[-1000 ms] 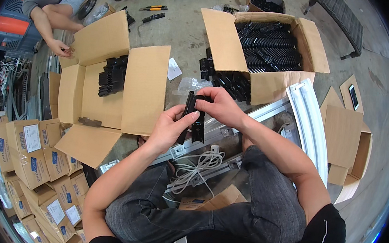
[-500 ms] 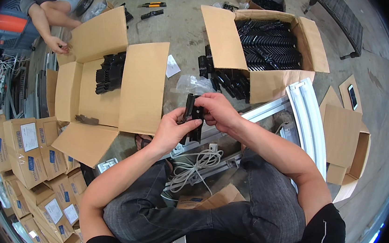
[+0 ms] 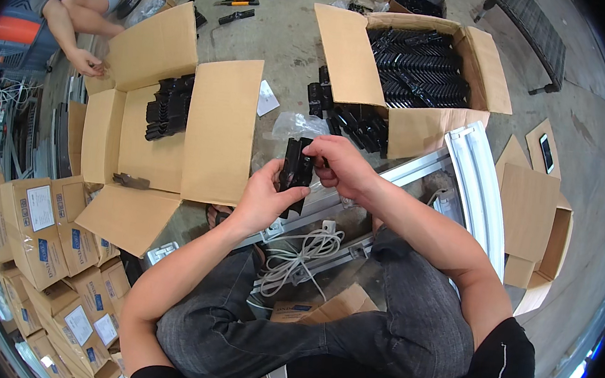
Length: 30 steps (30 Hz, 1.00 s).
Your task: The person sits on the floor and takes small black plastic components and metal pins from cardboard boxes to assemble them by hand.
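Observation:
My left hand (image 3: 264,198) is closed round a glossy black bracket-like part (image 3: 294,165), held upright above my crossed legs, fingers on one side and thumb across its lower end. At its upper right edge, my right hand (image 3: 342,165) is closed with bent fingers against the part. Whether it holds a smaller piece is hidden. Beyond my hands lies clear plastic wrap (image 3: 300,126). Loose black parts (image 3: 358,127) are piled beside an open carton (image 3: 500,69) packed with rows of similar parts. Another open carton (image 3: 221,137), on the left, contains a shorter stack of black parts (image 3: 169,109).
White metal rails (image 3: 480,195) and a coiled grey cable (image 3: 303,255) lie close to my legs. Sealed cartons (image 3: 33,229) are stacked at the left. A phone (image 3: 546,153) rests on cardboard at the right. A co-worker's hand (image 3: 85,62) is beside the left carton.
The black part has turned in my hands, so more of its broad face shows. My right fingers have curled in more at its upper edge. The view has shifted slightly.

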Available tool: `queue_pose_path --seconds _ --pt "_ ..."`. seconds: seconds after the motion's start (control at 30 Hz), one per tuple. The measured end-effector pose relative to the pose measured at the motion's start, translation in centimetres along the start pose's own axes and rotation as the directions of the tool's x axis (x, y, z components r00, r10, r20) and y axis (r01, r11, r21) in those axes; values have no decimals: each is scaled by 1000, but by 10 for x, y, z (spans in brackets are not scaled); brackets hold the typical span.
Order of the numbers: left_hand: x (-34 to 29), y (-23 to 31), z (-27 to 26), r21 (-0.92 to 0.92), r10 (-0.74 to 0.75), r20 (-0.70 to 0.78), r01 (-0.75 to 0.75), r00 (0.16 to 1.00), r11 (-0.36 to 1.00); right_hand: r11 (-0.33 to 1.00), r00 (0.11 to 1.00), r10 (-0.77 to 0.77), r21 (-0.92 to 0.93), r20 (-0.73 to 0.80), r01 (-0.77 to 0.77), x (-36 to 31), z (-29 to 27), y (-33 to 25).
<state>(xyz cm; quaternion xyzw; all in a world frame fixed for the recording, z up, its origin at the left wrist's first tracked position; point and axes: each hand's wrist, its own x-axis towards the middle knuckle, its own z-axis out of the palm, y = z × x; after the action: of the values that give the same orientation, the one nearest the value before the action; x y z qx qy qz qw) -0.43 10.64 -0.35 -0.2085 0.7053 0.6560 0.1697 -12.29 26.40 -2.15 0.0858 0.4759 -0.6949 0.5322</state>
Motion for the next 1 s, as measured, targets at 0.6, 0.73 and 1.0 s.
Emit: queue_pose_path --seconds 0.6,0.73,1.0 --pt "-6 17 -4 -336 -59 198 124 979 934 995 970 -97 -6 225 101 -5 1 -1" --pt "-8 15 -5 -330 -42 205 109 978 937 991 957 -77 -80 280 104 -3 -1 0" --pt "0 8 -6 -332 -66 40 76 997 940 999 981 -40 -12 190 43 4 -8 10"
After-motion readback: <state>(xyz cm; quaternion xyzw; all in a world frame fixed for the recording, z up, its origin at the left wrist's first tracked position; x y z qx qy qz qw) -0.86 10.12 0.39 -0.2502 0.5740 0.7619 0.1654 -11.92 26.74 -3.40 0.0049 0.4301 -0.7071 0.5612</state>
